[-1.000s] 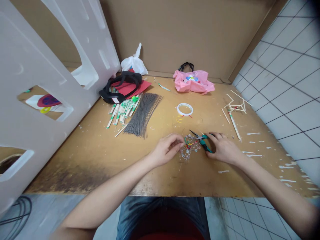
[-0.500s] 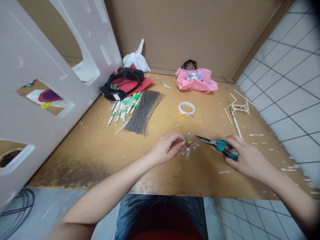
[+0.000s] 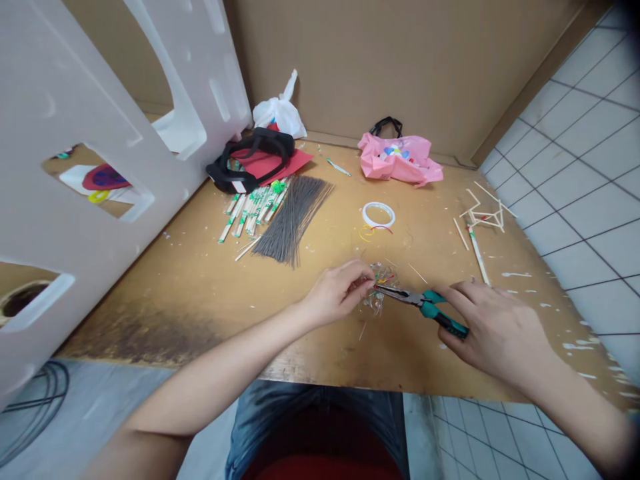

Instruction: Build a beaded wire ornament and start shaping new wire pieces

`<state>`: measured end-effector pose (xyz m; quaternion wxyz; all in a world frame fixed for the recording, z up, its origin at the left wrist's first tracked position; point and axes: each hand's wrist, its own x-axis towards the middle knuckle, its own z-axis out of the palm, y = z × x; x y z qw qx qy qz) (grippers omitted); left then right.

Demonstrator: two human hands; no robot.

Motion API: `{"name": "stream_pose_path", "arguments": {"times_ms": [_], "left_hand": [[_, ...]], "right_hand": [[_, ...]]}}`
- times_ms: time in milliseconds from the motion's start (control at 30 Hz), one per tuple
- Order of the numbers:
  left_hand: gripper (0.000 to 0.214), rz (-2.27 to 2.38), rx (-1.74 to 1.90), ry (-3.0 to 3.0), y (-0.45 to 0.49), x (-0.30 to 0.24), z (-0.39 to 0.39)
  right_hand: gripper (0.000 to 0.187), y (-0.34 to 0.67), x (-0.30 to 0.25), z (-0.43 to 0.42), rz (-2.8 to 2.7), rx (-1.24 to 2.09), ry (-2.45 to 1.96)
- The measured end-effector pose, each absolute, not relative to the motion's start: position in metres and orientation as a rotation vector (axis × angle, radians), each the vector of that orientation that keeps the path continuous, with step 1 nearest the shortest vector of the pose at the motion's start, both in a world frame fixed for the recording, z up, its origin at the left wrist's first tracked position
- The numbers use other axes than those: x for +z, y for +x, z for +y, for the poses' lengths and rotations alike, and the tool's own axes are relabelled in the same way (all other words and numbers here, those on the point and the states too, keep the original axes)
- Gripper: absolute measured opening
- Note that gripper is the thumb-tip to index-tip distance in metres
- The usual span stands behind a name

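My left hand (image 3: 336, 293) pinches a small tangle of clear and coloured wire (image 3: 380, 288) lying on the brown worktable (image 3: 200, 293). My right hand (image 3: 493, 328) grips teal-handled long-nose pliers (image 3: 425, 305), held low over the table. The pliers' tip points left and reaches into the wire tangle right beside my left fingertips.
A bundle of thin dark rods (image 3: 293, 220) and wrapped sticks (image 3: 250, 215) lie at centre left. A white tape ring (image 3: 379, 215), a pink bag (image 3: 400, 160), a black strap on red paper (image 3: 253, 163) and a small stick frame (image 3: 483, 217) sit further back. A white foam panel (image 3: 85, 160) stands left.
My right hand picked the pliers up off the table, drew back to the right, then brought the tip into the wire tangle. My left hand kept its pinch.
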<state>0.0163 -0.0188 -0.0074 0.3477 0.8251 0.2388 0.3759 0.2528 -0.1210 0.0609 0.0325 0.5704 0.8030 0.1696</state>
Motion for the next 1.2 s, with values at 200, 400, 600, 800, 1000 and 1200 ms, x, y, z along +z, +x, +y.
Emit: {"name": "stream_pose_path", "arguments": {"times_ms": [200,400,600,800,1000,1200], "left_hand": [[0.015,0.625,0.965,2.2,0.015,-0.008,-0.018],[0.015,0.634,0.977,2.209,0.014,-0.005,-0.018],[0.014,0.634,1.002,2.186,0.014,-0.004,-0.02],[0.014,0.62,1.049,2.225,0.013,-0.004,-0.02],[0.015,0.597,1.063,2.315,0.013,-0.004,-0.019],[0.013,0.556,1.085,2.017,0.013,-0.007,-0.014]], "right_hand": [[0.033,0.248,0.06,-0.119,2.496,0.515,1.76],[0.031,0.246,0.063,-0.12,2.494,0.533,1.757],[0.03,0.246,0.062,-0.122,2.475,0.593,1.742],[0.027,0.245,0.06,-0.122,2.465,0.628,1.744],[0.034,0.245,0.061,-0.121,2.412,0.492,1.833],[0.044,0.271,0.055,-0.118,2.471,0.427,2.01]]}}
